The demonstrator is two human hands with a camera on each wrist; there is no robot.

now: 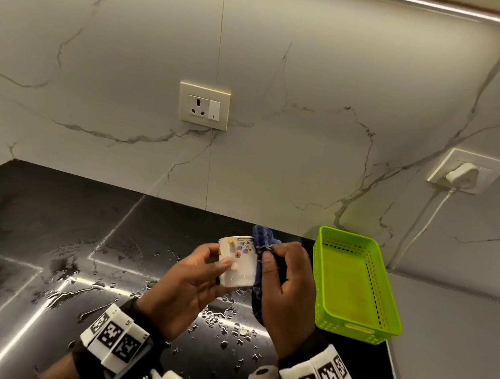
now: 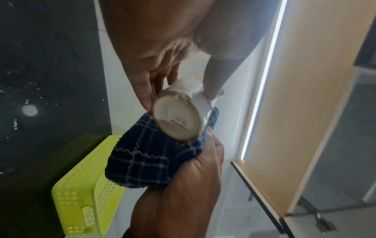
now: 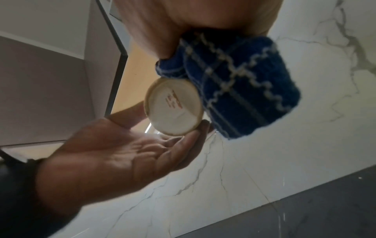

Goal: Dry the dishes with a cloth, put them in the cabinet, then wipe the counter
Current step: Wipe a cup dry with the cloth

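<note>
A small white cup with a flower print is held above the wet black counter. My left hand grips it, thumb on its side and fingers behind. My right hand holds a blue checked cloth bunched against the cup's right side. In the left wrist view the cup's round base faces the camera with the cloth under it. The right wrist view shows the same base beside the cloth.
A lime green perforated basket stands at the counter's right end, with nothing in it. Water drops and puddles lie on the counter under my hands. The marble wall carries a socket and a plugged-in white adapter with its cable.
</note>
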